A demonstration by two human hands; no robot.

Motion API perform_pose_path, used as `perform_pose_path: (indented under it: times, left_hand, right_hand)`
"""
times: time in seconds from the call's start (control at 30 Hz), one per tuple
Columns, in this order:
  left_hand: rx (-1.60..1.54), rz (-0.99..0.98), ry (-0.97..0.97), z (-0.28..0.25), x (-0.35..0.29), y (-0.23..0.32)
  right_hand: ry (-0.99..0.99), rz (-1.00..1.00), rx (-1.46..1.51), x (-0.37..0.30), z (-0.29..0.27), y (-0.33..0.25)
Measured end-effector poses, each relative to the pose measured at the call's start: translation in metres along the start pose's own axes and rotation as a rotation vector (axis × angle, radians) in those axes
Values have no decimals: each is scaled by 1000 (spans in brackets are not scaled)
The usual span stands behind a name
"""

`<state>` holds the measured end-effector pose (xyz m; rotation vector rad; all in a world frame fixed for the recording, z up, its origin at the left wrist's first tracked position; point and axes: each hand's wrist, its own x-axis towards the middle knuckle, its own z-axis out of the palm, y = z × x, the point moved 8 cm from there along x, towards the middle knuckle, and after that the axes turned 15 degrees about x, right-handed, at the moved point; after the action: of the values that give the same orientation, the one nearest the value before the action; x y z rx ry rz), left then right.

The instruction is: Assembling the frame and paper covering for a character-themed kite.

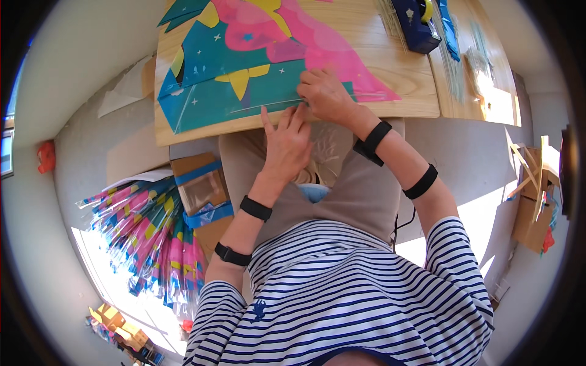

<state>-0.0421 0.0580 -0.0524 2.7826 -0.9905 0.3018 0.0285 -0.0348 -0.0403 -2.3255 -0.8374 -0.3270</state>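
Observation:
A large colourful kite sail (213, 61), teal with pink and yellow shapes, lies flat on the table. A thin pale rod (253, 108) runs along its near edge, partly covered by my hands. My right hand (328, 96) is closed in a pinch over that edge; what its fingertips grip is hidden beneath them. My left hand (285, 146) is at the table's near edge, its fingers stretched out and somewhat spread. Its fingertips touch the sail's edge, and those on the right side meet the right hand's fingers.
The wooden table (390, 67) holds a dark blue tape dispenser (421, 30) and bundles of thin sticks (450, 76) at the right. Left of my legs lie several plastic-wrapped kites (149, 235) beside a cardboard box (201, 186). More cardboard (530, 222) stands far right.

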Motion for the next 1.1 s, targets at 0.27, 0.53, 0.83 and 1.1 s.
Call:
perform_pose_path:
  times: [0.27, 0.53, 0.83, 1.1]
  left_hand:
    - [2, -30, -7, 4, 1, 3]
    - [17, -21, -64, 4, 5, 7]
    - [47, -23, -109, 3, 4, 8]
    - [61, -29, -130, 1, 8, 12]
  right_hand:
    - [71, 184, 103, -5, -14, 16]
    - [991, 766, -63, -104, -219, 161]
    - [940, 1062, 505, -132, -270, 249]
    - [922, 1125, 501, -136, -273, 262]
